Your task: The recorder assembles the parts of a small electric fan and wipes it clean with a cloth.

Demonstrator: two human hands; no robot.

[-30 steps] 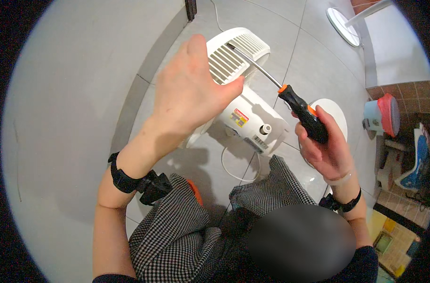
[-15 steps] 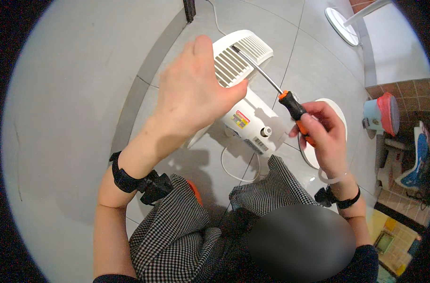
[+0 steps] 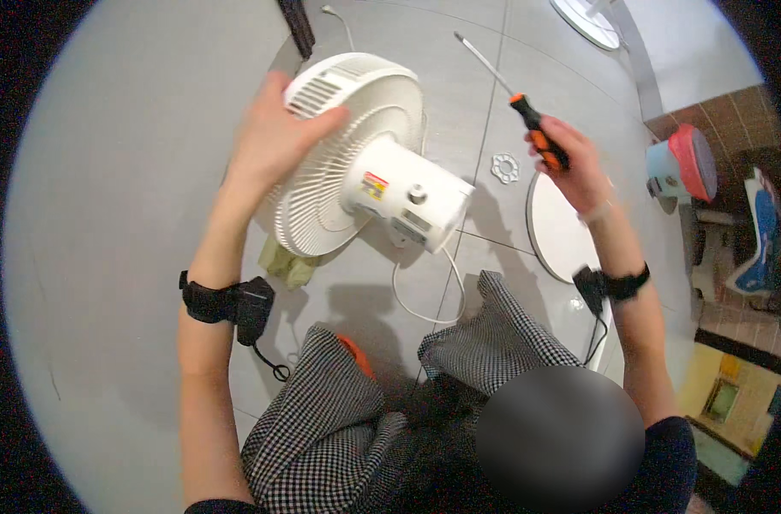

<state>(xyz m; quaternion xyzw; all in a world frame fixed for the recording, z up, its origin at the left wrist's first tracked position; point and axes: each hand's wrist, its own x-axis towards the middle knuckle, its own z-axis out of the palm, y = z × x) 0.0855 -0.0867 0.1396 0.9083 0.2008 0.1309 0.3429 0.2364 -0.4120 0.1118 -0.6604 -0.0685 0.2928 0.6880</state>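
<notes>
A white electric fan head (image 3: 412, 184) stands tilted on the tiled floor in front of me, its motor housing pointing toward my right. My left hand (image 3: 283, 141) grips the upper left rim of its slatted guard (image 3: 309, 214), thumb on the near side and the other fingertips hidden behind. In my right hand (image 3: 574, 163) is a screwdriver (image 3: 532, 128) with a black and orange handle. Its shaft points up and left, apart from the fan. Below that hand lies a round white base (image 3: 557, 227), partly covered by my forearm.
A small white ring-shaped part (image 3: 505, 168) lies between fan and base. A white cord (image 3: 424, 319) loops near my knees. Pale green crumpled material (image 3: 289, 264) sits beneath the guard. A wall (image 3: 125, 214) rises at left; a light blue bucket (image 3: 664, 171) stands at right.
The screwdriver tip has left the fan's slatted part and moved up and right. The fan head has turned, showing its round guard, and my left hand has shifted left with it.
</notes>
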